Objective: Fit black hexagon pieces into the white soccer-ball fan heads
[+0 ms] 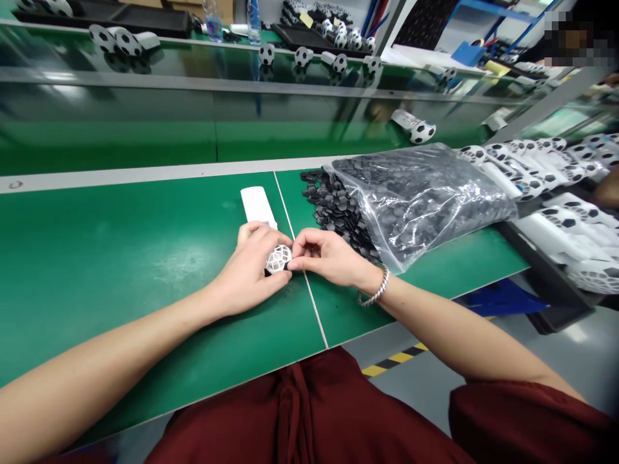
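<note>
My left hand (251,267) is wrapped round a white part with a ball-shaped lattice head (278,257); its flat white handle (256,205) sticks out behind the hand over the green table (120,258). My right hand (325,256), with a metal bracelet on the wrist, pinches a small black piece against the lattice head. Both hands touch the head, low over the table.
A clear plastic bag (425,193) of small black pieces lies just right of my hands, with a loose pile (333,203) spilling out. Finished football-headed white parts fill a tray (556,193) at the right. A glossy conveyor (193,109) carrying more of them runs behind.
</note>
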